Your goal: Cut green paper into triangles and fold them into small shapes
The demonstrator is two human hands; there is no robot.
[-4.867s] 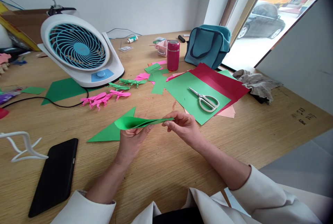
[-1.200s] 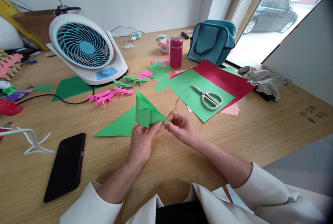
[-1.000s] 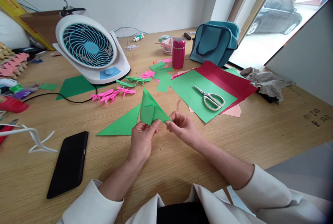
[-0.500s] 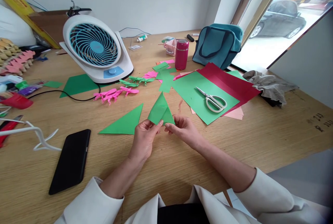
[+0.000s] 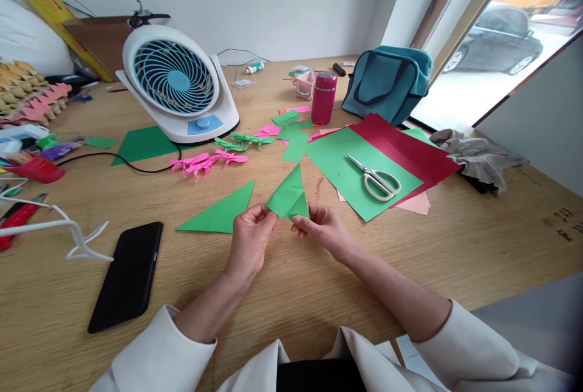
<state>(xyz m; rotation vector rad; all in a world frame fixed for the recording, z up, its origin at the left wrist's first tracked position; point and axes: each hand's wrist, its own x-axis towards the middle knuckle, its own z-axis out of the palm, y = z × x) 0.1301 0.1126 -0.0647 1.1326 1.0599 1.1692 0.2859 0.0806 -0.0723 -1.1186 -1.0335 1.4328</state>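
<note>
1. Folded paper (image 5: 288, 196) has swung its peak rightward, held above the table (image 5: 296, 285).
2. Left hand (image 5: 249, 239) and right hand (image 5: 331, 233) each pinch a lower corner.
3. Folding seems underway; next move likely needs steady pinching.

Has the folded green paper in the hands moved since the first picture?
Yes, rightward: the folded green paper overlapped the flat green triangle in view then; now it shows right of it, clear.

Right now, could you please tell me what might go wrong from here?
The folded green paper, pinched by the left hand and right hand, might crease askew. The left hand could nudge the loose green triangle close beside it. The fan, if running, might scatter the nearby pink figures.
</note>
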